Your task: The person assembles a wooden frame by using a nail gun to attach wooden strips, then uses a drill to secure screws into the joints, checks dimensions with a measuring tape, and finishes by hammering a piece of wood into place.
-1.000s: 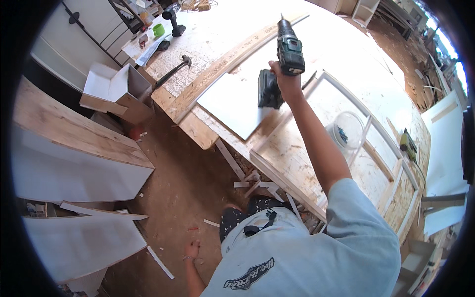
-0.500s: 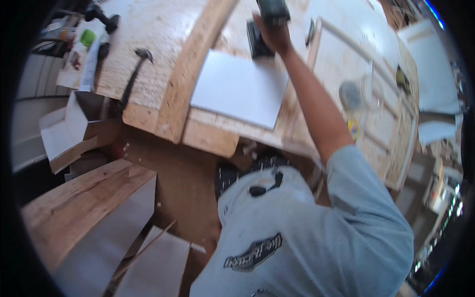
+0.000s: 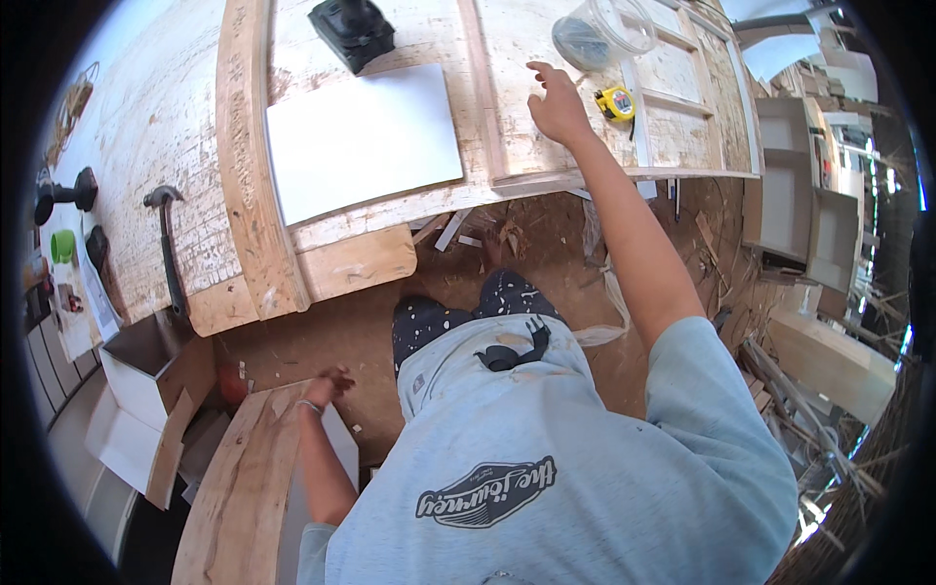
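My right hand (image 3: 561,105) hovers over the workbench, empty, fingers apart. Closest to it lie a yellow tape measure (image 3: 615,103) and a clear round plastic tub (image 3: 624,29) tipped over, with something dark grey at its closed end. My left hand (image 3: 330,386), with a band at the wrist, is low beside a wood-topped panel box (image 3: 239,458); its fingers look loosely spread and hold nothing visible. A white rectangular panel (image 3: 366,141) lies flat at the bench's near edge. Behind it stands a black tool (image 3: 353,37), probably a cordless drill, its top cut off by the frame.
A long plank (image 3: 246,146) crosses the bench (image 3: 409,29) left of the panel. Farther left is a claw hammer (image 3: 167,234). A slatted wooden frame (image 3: 673,97) lies at right. An open box (image 3: 146,380) stands lower left. Scraps litter the floor (image 3: 458,263).
My right hand has let go of the black tool and moved back, nearer the tape measure. My left hand has come into fuller view at lower left. The whole view has shifted.
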{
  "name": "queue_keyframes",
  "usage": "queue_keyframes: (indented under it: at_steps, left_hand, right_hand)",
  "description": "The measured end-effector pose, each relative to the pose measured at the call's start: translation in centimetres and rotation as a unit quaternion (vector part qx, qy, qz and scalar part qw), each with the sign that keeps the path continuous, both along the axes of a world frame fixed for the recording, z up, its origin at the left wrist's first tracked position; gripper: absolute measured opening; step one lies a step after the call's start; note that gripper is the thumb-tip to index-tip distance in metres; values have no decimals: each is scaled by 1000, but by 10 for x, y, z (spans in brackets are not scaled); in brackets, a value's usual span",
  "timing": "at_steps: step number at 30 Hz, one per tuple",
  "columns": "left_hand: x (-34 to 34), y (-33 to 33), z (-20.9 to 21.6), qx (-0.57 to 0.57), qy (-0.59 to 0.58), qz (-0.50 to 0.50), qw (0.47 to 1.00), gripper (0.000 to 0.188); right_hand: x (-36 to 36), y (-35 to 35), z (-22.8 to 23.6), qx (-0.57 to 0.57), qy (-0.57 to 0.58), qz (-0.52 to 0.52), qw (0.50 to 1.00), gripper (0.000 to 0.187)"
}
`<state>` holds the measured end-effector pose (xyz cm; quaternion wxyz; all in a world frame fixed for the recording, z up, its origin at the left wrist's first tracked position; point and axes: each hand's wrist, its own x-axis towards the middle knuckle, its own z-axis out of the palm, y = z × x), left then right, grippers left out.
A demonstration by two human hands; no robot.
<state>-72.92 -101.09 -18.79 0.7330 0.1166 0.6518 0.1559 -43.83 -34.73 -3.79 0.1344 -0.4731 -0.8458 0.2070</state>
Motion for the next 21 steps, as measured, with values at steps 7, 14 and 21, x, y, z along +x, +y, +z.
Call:
queue_keyframes:
  at_steps: [7,14,21]
  left_hand:
    - [90,14,39,-162,12,104,981,37]
    - [169,19,93,-90,201,290,931,38]
    - [342,36,66,-16,222,82,972,41]
  right_hand:
    - [4,20,-16,51,3,0,999,58]
    - [5,49,10,-11,-95,147,984,45]
    - [190,55,-24,183,-142,43,972,52]
